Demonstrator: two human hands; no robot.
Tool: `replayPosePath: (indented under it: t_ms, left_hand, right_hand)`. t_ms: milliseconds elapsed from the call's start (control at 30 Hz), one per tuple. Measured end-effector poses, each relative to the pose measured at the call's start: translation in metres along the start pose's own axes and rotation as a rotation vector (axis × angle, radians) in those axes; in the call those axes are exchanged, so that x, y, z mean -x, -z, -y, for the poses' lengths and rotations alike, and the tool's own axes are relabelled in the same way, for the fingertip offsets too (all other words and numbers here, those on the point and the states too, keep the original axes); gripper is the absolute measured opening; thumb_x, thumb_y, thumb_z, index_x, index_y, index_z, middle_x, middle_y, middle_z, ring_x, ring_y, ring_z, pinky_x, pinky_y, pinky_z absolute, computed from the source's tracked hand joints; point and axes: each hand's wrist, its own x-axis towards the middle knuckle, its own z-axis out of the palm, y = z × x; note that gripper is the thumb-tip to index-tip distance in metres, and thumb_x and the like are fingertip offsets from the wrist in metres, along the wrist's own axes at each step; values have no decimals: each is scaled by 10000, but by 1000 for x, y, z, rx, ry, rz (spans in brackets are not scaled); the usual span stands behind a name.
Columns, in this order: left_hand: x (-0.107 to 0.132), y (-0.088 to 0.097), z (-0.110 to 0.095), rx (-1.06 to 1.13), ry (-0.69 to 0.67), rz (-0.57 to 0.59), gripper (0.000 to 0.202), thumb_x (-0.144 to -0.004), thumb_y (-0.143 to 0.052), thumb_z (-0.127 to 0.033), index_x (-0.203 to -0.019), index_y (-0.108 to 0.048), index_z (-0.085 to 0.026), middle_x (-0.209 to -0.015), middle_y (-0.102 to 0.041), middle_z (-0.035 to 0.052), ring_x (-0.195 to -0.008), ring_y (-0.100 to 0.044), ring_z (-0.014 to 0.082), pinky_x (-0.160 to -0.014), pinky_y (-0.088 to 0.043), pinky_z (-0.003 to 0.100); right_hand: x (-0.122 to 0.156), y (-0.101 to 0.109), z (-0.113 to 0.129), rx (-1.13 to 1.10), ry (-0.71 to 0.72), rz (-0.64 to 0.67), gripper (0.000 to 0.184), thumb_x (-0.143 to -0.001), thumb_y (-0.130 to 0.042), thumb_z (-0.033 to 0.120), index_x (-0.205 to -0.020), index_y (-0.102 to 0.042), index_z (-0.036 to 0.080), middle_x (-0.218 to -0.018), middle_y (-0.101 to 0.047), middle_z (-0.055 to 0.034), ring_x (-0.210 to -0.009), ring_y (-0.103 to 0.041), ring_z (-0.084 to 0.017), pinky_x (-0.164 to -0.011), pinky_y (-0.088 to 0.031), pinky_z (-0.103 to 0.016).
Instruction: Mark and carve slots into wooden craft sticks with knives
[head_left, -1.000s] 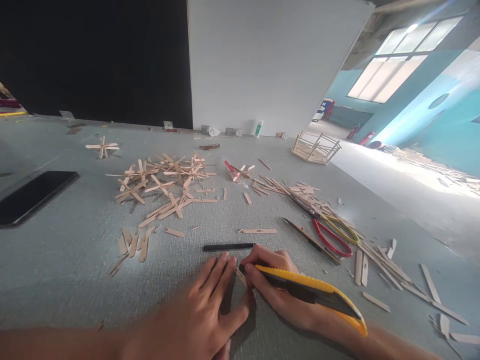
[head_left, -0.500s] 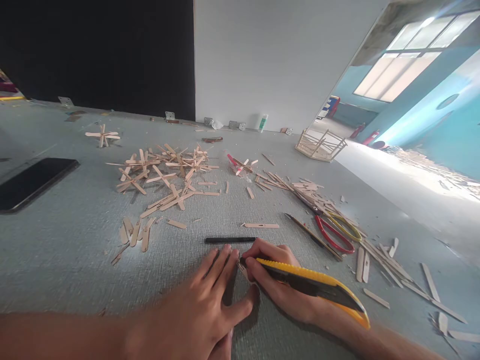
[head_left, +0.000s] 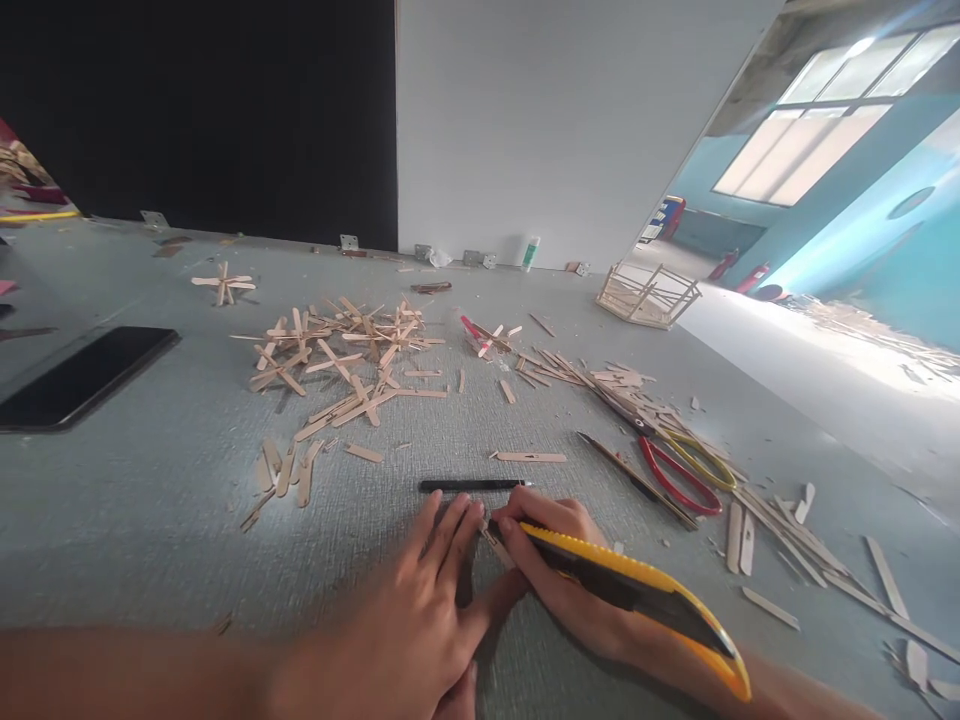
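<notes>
Yellow cutter (head_left: 637,588) (black-sided); grey tabletop (head_left: 135,530)

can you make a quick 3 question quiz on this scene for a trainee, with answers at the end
1. Multiple choice: what is in the right hand?
a) a black stick
b) a yellow-and-black cutter
c) a green-and-white tube

2. True or false: the phone lies on the table, farther left than the left hand.

3. Fill in the blank: the scissors have one red handle and one ____ handle.

Key: 1. b; 2. true; 3. yellow
</notes>
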Motion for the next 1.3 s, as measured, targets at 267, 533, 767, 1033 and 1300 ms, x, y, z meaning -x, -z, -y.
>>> replayPosePath:
  t_ms: [267,533,767,1033,1300]
  left_hand:
    - [-3,1,0,-92,-57,24,653,-955,-554,-378,-1514,-514,-44,-1419,-570,326,-1385,-511,489,-1138,-254,656]
    - [-5,4,-1,-78,-34,27,650,-937,-581,-384,-1486,-545,-38,-1425,-545,350,-1369,-520,504,-1143,-248,645]
    - [-3,0,-3,-75,-34,71,618,-981,-517,-371,-1513,-513,-57,-1461,-528,328,-1395,-491,498,-1138,-265,658]
    - [-2,-6,2,-71,-72,-33,705,-1003,-487,-434,-1562,-413,-11,-1435,-575,316,-1385,-529,446,-1158,-268,564]
    - [-1,-2,2,-146,-58,-110,721,-952,-477,-455,-1518,-447,-9,-1363,-632,311,-1312,-615,408,-1137,-265,480]
  right_hand:
    - [2,0,1,-4,26,5,354,-1078,-422,392,-762,-461,236,-637,-537,30,-562,-498,-125,-546,-394,-252]
    - [-1,3,1,-13,49,24,348,-1074,-411,379,-754,-410,241,-601,-477,55,-515,-442,-109,-536,-376,-246]
    - [-1,8,-5,-32,85,89,392,-1080,-393,392,-721,-350,239,-608,-375,67,-527,-349,-111,-554,-317,-280]
    - [3,8,-2,-40,36,22,394,-1069,-394,419,-735,-482,228,-618,-517,37,-538,-440,-120,-577,-375,-276]
    - [1,10,1,-9,-36,12,377,-1042,-446,476,-803,-598,227,-692,-643,11,-653,-560,-157,-694,-443,-305]
